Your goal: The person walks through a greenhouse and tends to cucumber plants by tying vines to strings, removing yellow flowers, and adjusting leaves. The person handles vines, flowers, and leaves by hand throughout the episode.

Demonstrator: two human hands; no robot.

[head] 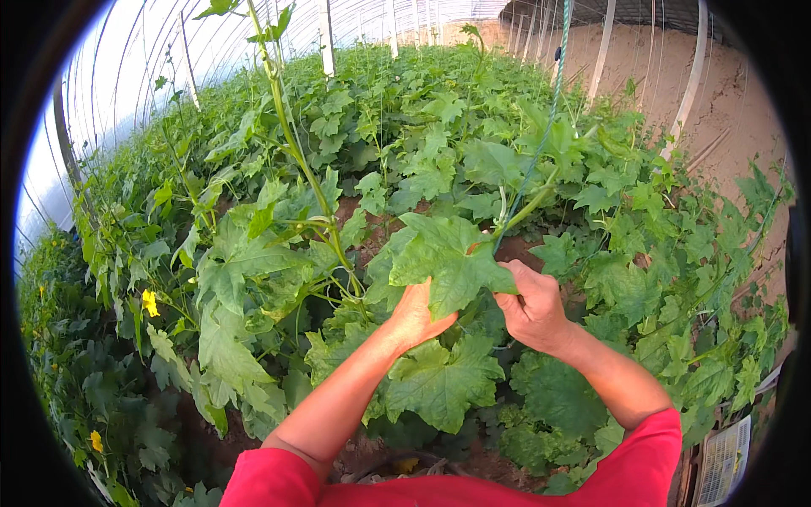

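Both hands are raised among climbing vines with large lobed leaves. My left hand (418, 317) reaches behind a broad green leaf (453, 260), which hides most of its fingers; what they hold cannot be seen. My right hand (532, 307) has thumb and forefinger pinched together at the leaf's right edge, just under a blue-green twine (538, 152). The twine runs up from there, crossing a thick green vine stem (532, 206). Whether the pinch is on the leaf, the twine or both is not plain.
Another tall vine stem (304, 165) climbs at the left. Dense foliage surrounds the hands, with a yellow flower (150, 303) at the left. White posts (690, 82) and an earthen wall (728, 146) stand at the right. A white plastic crate (725, 459) is at the lower right.
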